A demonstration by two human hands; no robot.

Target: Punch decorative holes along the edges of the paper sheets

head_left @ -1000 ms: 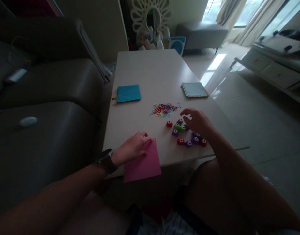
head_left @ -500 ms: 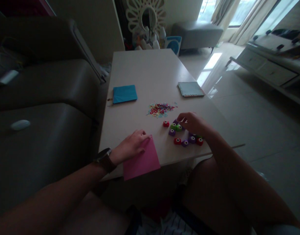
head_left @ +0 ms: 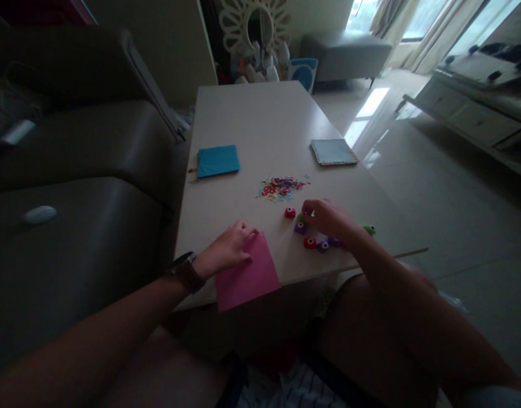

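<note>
My left hand [head_left: 231, 248] rests on a pink sheet of paper [head_left: 250, 280], its thumb and fingers apart near the sheet's upper edge. The paper's lower part sticks out past the table's near edge. My right hand [head_left: 326, 216] has its fingers curled round a small green piece with an eye-like white disc [head_left: 302, 217], which they partly cover. Just below is a similar purple piece [head_left: 300, 228], and a red one [head_left: 290, 212] sits to the left. Nearer me lie another red piece [head_left: 310, 243] and more purple ones [head_left: 323, 246], partly hidden by my right hand and forearm.
A loose pile of multicoloured confetti bits [head_left: 280, 188] lies beyond my hands. A blue packet [head_left: 218, 161] is at the table's left, and a pale flat pad [head_left: 333, 152] at its right edge. A grey sofa [head_left: 77, 238] stands along the left.
My right hand has moved slightly left and closed over the green piece. A green piece now shows to the right of my forearm. My left hand stays on the pink paper.
</note>
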